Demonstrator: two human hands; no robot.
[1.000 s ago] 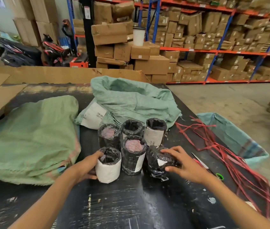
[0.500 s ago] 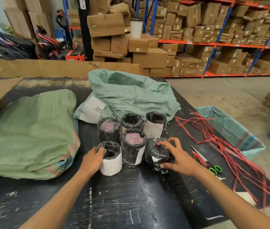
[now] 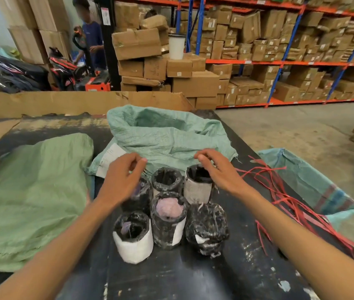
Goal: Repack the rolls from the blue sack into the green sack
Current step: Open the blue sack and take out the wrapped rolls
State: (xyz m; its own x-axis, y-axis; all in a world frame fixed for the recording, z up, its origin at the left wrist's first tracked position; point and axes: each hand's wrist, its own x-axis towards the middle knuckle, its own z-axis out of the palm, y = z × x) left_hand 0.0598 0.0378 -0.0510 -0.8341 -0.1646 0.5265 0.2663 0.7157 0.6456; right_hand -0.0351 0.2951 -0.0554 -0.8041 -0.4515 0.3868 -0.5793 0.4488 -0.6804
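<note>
My left hand (image 3: 121, 178) hides one back roll (image 3: 138, 197); both it and my right hand (image 3: 219, 169) hover loosely curled, holding nothing.

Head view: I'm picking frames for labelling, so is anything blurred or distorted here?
Head view: the left hand and right hand are motion-blurred over the black-wrapped rolls; the blue-and-orange shelf racks bow from the wide-angle lens; lighting is even, without harsh glare.

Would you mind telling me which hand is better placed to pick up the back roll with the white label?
The right hand. It hovers directly over the white-labelled back roll, fingers at its rim, while the left hand sits across the cluster over the back-left roll.
</note>
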